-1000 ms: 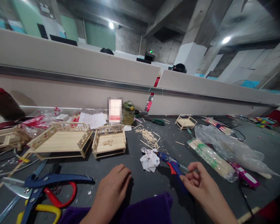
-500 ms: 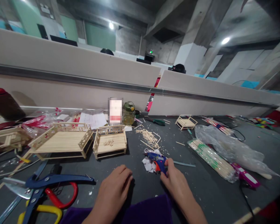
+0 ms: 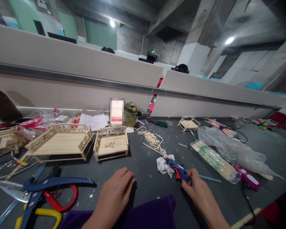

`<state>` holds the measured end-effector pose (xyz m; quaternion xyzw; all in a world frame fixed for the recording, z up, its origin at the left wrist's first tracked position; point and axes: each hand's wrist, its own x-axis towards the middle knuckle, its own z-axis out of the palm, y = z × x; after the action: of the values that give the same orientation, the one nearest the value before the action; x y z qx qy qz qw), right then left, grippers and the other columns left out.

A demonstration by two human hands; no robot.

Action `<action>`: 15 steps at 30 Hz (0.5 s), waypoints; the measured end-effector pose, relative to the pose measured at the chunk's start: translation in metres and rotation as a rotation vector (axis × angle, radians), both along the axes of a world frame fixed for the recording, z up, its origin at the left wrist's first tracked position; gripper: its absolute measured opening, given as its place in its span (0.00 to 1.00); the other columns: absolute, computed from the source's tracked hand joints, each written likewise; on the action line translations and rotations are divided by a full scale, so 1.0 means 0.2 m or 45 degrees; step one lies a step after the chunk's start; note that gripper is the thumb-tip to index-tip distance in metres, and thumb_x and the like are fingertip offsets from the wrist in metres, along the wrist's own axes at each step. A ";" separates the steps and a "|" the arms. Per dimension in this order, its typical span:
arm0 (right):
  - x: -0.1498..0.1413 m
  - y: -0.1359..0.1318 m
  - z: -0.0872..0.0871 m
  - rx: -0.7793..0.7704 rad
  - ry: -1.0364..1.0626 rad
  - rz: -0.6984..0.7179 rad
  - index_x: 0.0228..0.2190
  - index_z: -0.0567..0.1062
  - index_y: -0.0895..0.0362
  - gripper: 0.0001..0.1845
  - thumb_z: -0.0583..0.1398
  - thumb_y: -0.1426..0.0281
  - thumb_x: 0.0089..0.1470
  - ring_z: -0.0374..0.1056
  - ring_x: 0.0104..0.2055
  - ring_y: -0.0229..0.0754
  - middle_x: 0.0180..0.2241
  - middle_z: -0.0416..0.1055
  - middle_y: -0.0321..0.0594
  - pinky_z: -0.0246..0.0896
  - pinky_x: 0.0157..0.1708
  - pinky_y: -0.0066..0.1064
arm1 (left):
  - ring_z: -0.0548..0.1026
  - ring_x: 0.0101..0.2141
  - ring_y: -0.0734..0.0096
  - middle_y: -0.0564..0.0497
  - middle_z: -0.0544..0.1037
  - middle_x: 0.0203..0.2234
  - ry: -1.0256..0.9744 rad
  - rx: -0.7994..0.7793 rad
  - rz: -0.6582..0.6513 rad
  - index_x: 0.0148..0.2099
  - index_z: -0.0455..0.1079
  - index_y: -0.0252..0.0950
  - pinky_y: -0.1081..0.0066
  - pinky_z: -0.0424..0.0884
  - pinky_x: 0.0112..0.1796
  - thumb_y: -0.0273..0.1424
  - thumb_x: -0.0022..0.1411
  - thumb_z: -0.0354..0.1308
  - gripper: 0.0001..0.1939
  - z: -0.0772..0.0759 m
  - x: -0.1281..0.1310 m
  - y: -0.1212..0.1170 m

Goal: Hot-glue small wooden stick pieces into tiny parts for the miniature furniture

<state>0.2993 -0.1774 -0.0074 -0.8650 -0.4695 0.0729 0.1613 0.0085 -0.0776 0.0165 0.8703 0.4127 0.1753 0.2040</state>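
Note:
My right hand (image 3: 200, 190) grips the handle of a blue glue gun (image 3: 177, 167) with an orange trigger. Its nozzle rests by a crumpled white tissue (image 3: 165, 163), and a pale glue stick (image 3: 209, 178) pokes out behind. My left hand (image 3: 118, 189) lies on the dark table, fingers curled and pressed together; its underside is hidden. Beyond it stands a small wooden-stick bench (image 3: 112, 149) with several tiny pieces on its seat. A larger stick bench (image 3: 59, 143) is to its left. Loose cut sticks (image 3: 150, 137) are heaped beyond the tissue.
Blue-handled cutters (image 3: 59, 182) and red and yellow handles lie at the near left. A small stick chair (image 3: 188, 123), a bag of sticks (image 3: 214, 159) and a magenta tool (image 3: 248, 178) are on the right. A bottle (image 3: 131, 114) stands by the partition (image 3: 85, 95).
My right hand has moved right and slightly nearer, taking the glue gun with it. The tissue has also shifted right. My left hand has stayed nearly still.

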 end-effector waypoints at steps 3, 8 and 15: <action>0.01 -0.01 0.00 -0.042 -0.018 0.008 0.32 0.60 0.52 0.06 0.55 0.69 0.52 0.67 0.21 0.42 0.21 0.69 0.34 0.46 0.22 0.27 | 0.73 0.37 0.64 0.48 0.73 0.35 0.002 0.009 -0.012 0.38 0.69 0.40 0.68 0.68 0.36 0.32 0.68 0.43 0.13 -0.01 0.00 0.00; 0.00 0.00 0.19 -0.160 -0.094 0.015 0.32 0.68 0.53 0.06 0.56 0.63 0.55 0.70 0.27 0.47 0.25 0.74 0.40 0.47 0.24 0.30 | 0.74 0.38 0.64 0.48 0.73 0.35 0.018 0.002 0.012 0.38 0.69 0.39 0.68 0.68 0.37 0.31 0.68 0.43 0.13 -0.01 0.01 0.01; -0.02 0.47 0.68 -0.002 -0.125 0.674 0.27 0.74 0.54 0.09 0.56 0.67 0.55 0.66 0.29 0.41 0.27 0.73 0.38 0.50 0.28 0.29 | 0.74 0.37 0.64 0.48 0.74 0.35 0.043 -0.017 0.009 0.39 0.69 0.40 0.68 0.68 0.36 0.32 0.68 0.43 0.13 -0.02 0.01 0.02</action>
<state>0.2958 -0.0828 0.1278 -0.7148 -0.6865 0.0707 0.1130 0.0101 -0.0742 0.0131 0.8701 0.4205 0.1585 0.2023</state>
